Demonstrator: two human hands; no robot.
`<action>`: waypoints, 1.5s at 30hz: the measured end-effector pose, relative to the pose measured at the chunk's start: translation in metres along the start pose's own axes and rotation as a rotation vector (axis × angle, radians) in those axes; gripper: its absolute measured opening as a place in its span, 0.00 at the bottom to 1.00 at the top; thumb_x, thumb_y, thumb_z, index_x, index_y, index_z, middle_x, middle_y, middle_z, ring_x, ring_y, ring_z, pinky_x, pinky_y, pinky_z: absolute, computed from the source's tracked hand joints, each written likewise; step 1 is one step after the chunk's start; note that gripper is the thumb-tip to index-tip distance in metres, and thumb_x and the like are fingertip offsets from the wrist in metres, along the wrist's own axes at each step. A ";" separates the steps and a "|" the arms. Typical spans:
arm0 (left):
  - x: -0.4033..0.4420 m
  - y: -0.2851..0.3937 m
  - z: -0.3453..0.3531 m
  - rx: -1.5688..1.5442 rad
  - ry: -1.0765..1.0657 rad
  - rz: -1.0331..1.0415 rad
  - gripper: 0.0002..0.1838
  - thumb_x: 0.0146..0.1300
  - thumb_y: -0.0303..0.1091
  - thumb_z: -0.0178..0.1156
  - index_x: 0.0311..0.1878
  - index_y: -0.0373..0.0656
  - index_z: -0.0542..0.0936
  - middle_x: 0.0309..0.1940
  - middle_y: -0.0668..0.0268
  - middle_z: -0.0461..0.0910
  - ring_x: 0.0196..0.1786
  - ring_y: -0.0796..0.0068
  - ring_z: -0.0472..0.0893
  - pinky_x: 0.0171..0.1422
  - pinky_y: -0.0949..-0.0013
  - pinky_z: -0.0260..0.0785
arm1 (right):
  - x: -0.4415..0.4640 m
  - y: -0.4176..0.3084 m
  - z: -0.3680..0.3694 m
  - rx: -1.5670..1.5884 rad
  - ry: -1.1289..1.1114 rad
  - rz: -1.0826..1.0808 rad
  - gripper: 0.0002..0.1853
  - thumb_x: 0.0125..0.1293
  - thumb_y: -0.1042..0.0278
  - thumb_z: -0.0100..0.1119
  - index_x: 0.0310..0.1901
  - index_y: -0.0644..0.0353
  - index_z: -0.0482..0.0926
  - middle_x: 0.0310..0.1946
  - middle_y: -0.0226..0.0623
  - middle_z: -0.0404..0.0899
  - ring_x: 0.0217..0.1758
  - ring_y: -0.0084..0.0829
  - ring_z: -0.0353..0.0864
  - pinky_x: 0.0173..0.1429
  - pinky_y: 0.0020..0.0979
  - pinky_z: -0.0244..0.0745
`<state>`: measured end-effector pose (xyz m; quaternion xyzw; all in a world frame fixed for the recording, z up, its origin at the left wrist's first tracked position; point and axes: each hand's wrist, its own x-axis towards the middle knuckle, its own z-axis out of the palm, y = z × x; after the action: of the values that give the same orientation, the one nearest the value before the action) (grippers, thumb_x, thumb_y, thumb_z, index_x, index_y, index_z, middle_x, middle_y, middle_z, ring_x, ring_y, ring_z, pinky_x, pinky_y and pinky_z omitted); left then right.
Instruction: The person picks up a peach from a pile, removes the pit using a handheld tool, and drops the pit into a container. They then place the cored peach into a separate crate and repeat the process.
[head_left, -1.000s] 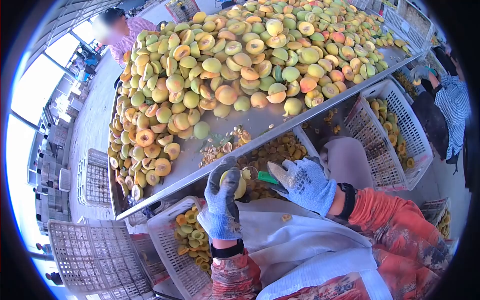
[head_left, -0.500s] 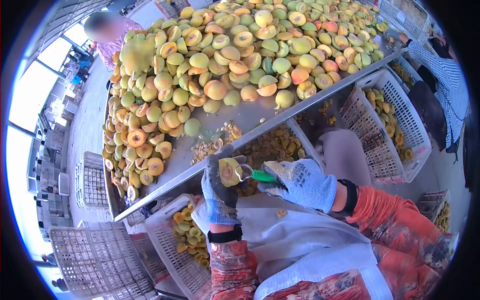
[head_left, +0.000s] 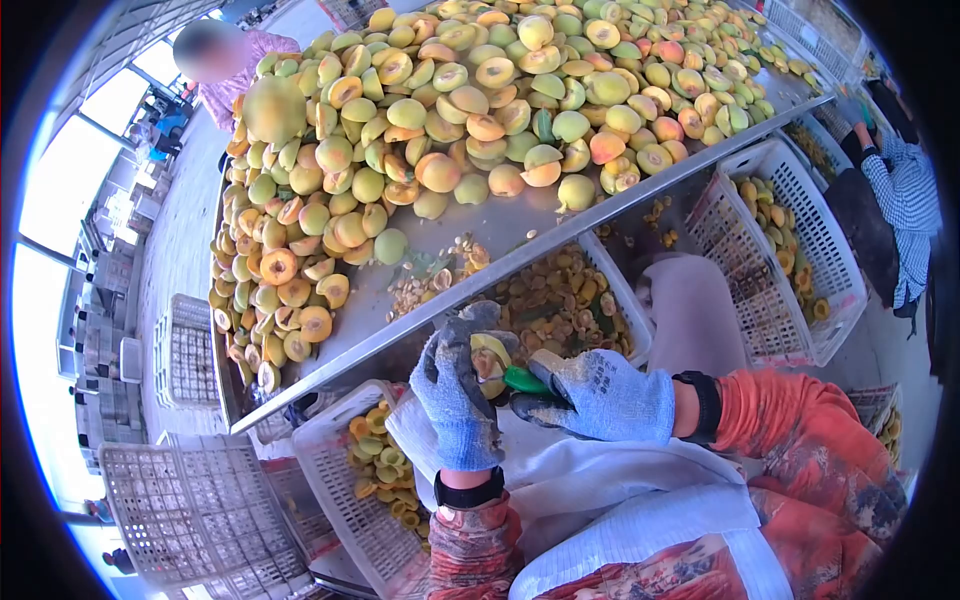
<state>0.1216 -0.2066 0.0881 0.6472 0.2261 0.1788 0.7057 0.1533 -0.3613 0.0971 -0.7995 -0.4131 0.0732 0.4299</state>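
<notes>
My left hand [head_left: 452, 390], in a blue and grey knit glove, is closed around a halved peach [head_left: 490, 352] with its cut face turned to the right. In my right hand [head_left: 608, 397], gloved the same way, is a pitting tool [head_left: 522, 380] with a green handle. Its wire loop, seen earlier, is now hidden against the fruit. Below both hands lies the pale apron [head_left: 590, 480] on my lap. Just beyond them is a crate of cut fruit and scraps [head_left: 565, 300].
A metal table [head_left: 480, 225] bears a large heap of halved peaches [head_left: 440, 130], with loose pits near its raised edge. Plastic crates with fruit stand at left [head_left: 340, 460] and right [head_left: 780, 250]. Co-workers are at the far left [head_left: 250, 65] and right [head_left: 905, 200].
The pitting tool's loop has gone from the open cut face into or behind the peach half. The left hand has tilted and shifted slightly right, and the fruit's face is turned more sideways.
</notes>
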 end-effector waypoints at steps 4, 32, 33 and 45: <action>-0.014 0.015 0.000 0.028 0.050 0.014 0.17 0.65 0.37 0.46 0.45 0.32 0.76 0.36 0.61 0.80 0.36 0.75 0.78 0.42 0.74 0.70 | 0.005 0.005 -0.001 0.309 -0.111 0.059 0.14 0.63 0.57 0.52 0.44 0.57 0.72 0.19 0.43 0.74 0.17 0.38 0.75 0.20 0.36 0.66; 0.012 0.009 0.002 0.239 0.051 0.286 0.14 0.63 0.30 0.49 0.45 0.33 0.78 0.35 0.63 0.81 0.34 0.80 0.76 0.40 0.76 0.69 | 0.019 -0.003 -0.012 1.346 -0.492 0.604 0.16 0.64 0.55 0.54 0.43 0.60 0.69 0.16 0.31 0.69 0.10 0.22 0.66 0.14 0.23 0.61; 0.014 0.009 0.001 0.239 0.053 0.284 0.14 0.63 0.30 0.49 0.45 0.33 0.78 0.35 0.63 0.81 0.34 0.80 0.76 0.40 0.76 0.69 | 0.017 -0.001 -0.009 1.364 -0.486 0.608 0.16 0.64 0.55 0.54 0.43 0.60 0.69 0.16 0.31 0.70 0.10 0.22 0.66 0.14 0.23 0.61; 0.022 0.004 0.012 0.081 -0.142 0.076 0.24 0.63 0.48 0.51 0.43 0.32 0.77 0.34 0.60 0.79 0.30 0.71 0.78 0.37 0.68 0.72 | 0.020 0.008 -0.024 1.261 -0.513 0.640 0.20 0.64 0.49 0.52 0.38 0.61 0.74 0.15 0.29 0.70 0.10 0.21 0.67 0.12 0.22 0.59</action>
<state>0.1464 -0.2039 0.0905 0.6943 0.1579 0.1502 0.6859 0.1818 -0.3642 0.1106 -0.4407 -0.1276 0.6011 0.6544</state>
